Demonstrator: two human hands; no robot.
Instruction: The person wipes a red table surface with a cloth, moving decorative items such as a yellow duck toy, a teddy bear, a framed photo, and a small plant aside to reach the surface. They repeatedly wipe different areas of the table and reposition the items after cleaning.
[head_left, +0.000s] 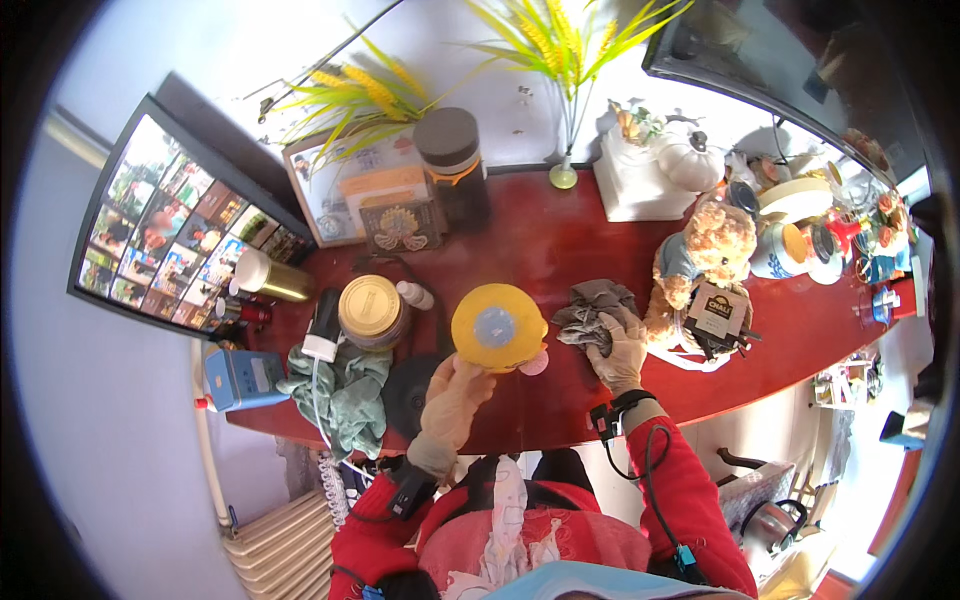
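My left hand (458, 395), in a pale glove, grips the lower edge of a round yellow object (480, 345) with a pale blue-grey disc in its middle; its exact kind I cannot tell. A small pink round part shows at its lower right. My right hand (620, 352), gloved too, lies over a crumpled dark grey cloth (598, 303) on the red table (535, 235), its fingers bent into the folds. Just right of that hand sits a teddy bear (722, 238) in a blue top, with a basket of small items by it.
To the left stand a gold-lidded jar (370, 305), a green cloth (350, 385), a blue tin (245, 378) and a photo collage frame (160, 230). A dark bottle (452, 165), a vase (563, 174) and a white pumpkin-shaped pot (692, 160) line the back. Ornaments crowd the right.
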